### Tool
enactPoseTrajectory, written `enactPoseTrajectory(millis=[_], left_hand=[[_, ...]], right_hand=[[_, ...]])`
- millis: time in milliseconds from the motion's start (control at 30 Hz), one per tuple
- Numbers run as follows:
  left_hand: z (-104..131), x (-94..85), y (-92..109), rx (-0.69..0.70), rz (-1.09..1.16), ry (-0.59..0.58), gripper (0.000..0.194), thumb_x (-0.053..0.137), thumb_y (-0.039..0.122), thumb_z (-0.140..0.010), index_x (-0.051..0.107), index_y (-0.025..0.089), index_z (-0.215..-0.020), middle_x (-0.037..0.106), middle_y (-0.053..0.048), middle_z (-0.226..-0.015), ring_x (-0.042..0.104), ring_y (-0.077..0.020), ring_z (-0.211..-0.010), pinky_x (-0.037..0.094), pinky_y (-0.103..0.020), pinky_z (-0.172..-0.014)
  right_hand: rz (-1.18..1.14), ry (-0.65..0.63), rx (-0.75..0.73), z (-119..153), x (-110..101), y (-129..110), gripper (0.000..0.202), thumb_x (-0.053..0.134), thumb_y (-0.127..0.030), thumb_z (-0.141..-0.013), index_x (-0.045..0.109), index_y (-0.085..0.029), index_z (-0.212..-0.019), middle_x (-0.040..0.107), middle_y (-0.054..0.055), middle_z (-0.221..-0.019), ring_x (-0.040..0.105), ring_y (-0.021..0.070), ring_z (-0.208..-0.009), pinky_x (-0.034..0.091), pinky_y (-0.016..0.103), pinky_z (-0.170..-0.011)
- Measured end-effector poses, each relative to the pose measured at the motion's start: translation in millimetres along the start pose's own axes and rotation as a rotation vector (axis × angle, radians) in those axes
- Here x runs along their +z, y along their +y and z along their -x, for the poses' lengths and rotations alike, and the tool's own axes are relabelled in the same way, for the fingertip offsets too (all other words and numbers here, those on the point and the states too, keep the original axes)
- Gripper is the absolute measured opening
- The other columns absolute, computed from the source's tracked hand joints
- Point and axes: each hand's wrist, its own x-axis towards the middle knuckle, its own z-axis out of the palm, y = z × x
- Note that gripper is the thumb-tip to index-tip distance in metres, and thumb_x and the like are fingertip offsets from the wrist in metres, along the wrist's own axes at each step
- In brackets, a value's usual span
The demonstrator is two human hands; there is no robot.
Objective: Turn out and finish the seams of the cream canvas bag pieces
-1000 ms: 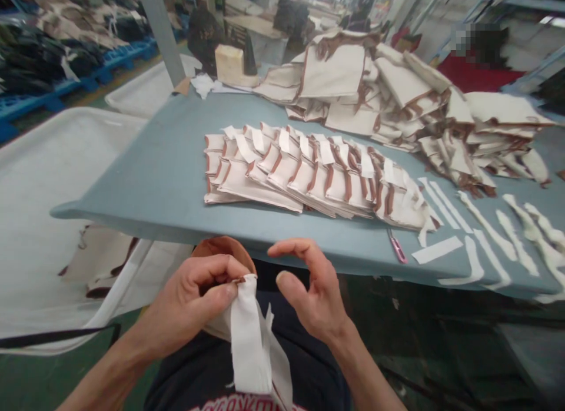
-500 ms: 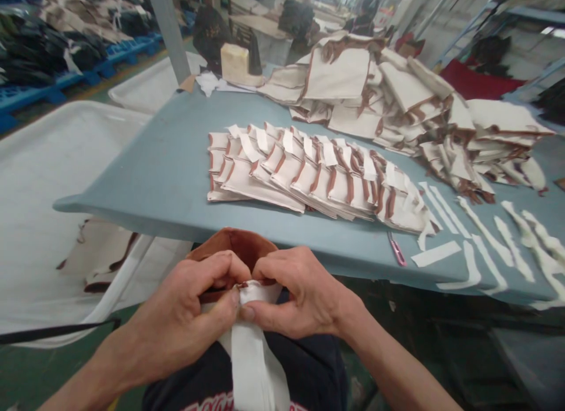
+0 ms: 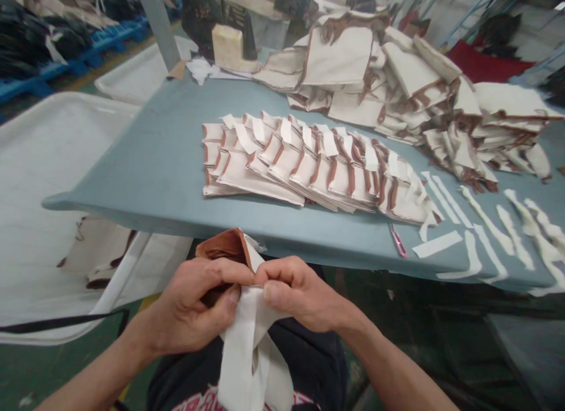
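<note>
Above my lap, both hands pinch the edge of a cream fabric piece with a brown lining. My left hand is closed on the edge, thumb and forefinger pressed together. Right beside it, my right hand pinches the same edge, its fingertips nearly touching those of the left. From between the hands a white strip hangs down over my dark clothing. The brown inside gapes open behind my fingers. My fingertips hide the exact spot where edge and strip meet.
On the blue-grey table lies an overlapping row of cream pieces with brown edges. Behind rises a larger heap. Pink-handled snippers and loose white strips lie at the right. A white bin stands left.
My hands have shifted along the edge, and the fabric piece has turned so its brown inside opens more to the left. The right thumb has moved up. The view has tilted slightly downward.
</note>
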Motion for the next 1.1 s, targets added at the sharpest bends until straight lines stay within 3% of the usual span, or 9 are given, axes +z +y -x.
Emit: enactPoseTrajectory(millis=[200,333,400,500,633,767,900,1000,1100], left_hand=[[10,8.5,-14,0.042,-0.012,0.034,0.032,0.054,0.002,-0.091,0.066,0.026,-0.109,0.076,0.006,-0.072,0.071,-0.0108,-0.055,0.054,-0.018,-0.060],[11,8.7,-13,0.033,-0.033,0.003,0.031,0.053,0.001,-0.090,0.065,0.025,-0.105,0.077,0.007,-0.075,0.074,-0.0103,-0.060,0.055,-0.017,-0.065],[7,6.7,-9,0.002,-0.065,-0.023,0.029,0.053,0.002,-0.090,0.066,0.025,-0.104,0.076,0.007,-0.077,0.073,-0.0093,-0.061,0.054,-0.016,-0.064],[-2,4.1,-2,-0.028,-0.110,-0.063,0.029,0.052,0.002,-0.091,0.066,0.024,-0.103,0.074,0.007,-0.078,0.071,-0.0082,-0.061,0.052,-0.016,-0.063],[-8,4.9,1,0.002,-0.131,-0.102,0.029,0.051,0.001,-0.093,0.063,0.025,-0.106,0.073,0.008,-0.077,0.068,-0.0088,-0.059,0.050,-0.017,-0.061],[-2,8.1,-2,0.141,-0.063,-0.146,0.027,0.050,0.003,-0.101,0.059,0.023,-0.116,0.075,0.003,-0.081,0.071,-0.0137,-0.068,0.053,-0.023,-0.068],[2,8.1,-1,0.233,-0.156,-0.194,0.022,0.042,0.009,-0.113,0.060,0.022,-0.110,0.072,0.000,-0.077,0.065,-0.0150,-0.063,0.047,-0.025,-0.060],[2,7.4,-6,0.239,-0.318,-0.241,0.038,0.034,0.016,-0.119,0.060,0.022,-0.091,0.072,-0.002,-0.074,0.063,-0.0155,-0.060,0.042,-0.027,-0.055],[7,9.6,-17,0.265,-0.246,-0.174,0.038,0.033,0.020,-0.120,0.064,0.021,-0.098,0.073,-0.004,-0.079,0.062,-0.0163,-0.063,0.043,-0.027,-0.056]], right_hand=[[-0.082,0.105,0.040,3,9,17,0.069,0.069,-0.085,-0.092,0.049,-0.022,-0.073,0.037,-0.008,-0.064,0.026,0.0075,-0.055,0.021,0.023,-0.050],[0.302,0.141,-0.137,9,7,13,0.043,0.061,-0.048,-0.107,0.051,-0.022,-0.075,0.041,-0.007,-0.066,0.034,0.0095,-0.058,0.027,0.024,-0.056],[0.551,0.158,-0.242,13,3,7,0.029,0.055,-0.028,-0.106,0.054,-0.021,-0.077,0.046,-0.006,-0.068,0.039,0.0100,-0.060,0.031,0.025,-0.060],[0.718,0.202,-0.309,18,-1,-3,0.024,0.051,-0.020,-0.105,0.058,-0.021,-0.082,0.052,-0.006,-0.070,0.043,0.0104,-0.061,0.033,0.026,-0.063],[0.703,0.222,-0.315,22,-2,-8,0.023,0.052,-0.019,-0.103,0.059,-0.021,-0.081,0.047,-0.007,-0.066,0.039,0.0095,-0.057,0.030,0.025,-0.059],[0.500,0.211,-0.193,27,-1,-4,0.022,0.054,-0.026,-0.102,0.061,-0.019,-0.082,0.045,-0.007,-0.065,0.037,0.0092,-0.057,0.029,0.024,-0.057],[0.180,0.181,-0.017,29,5,4,0.043,0.063,-0.057,-0.104,0.064,-0.018,-0.086,0.050,-0.004,-0.070,0.039,0.0107,-0.062,0.031,0.024,-0.057],[-0.045,0.192,0.018,22,12,14,0.065,0.069,-0.081,-0.094,0.057,-0.019,-0.078,0.045,-0.005,-0.067,0.035,0.0095,-0.060,0.027,0.024,-0.054],[-0.169,0.254,0.007,9,19,24,0.071,0.076,-0.087,-0.084,0.051,-0.021,-0.073,0.041,-0.007,-0.064,0.029,0.0078,-0.057,0.022,0.024,-0.052]])
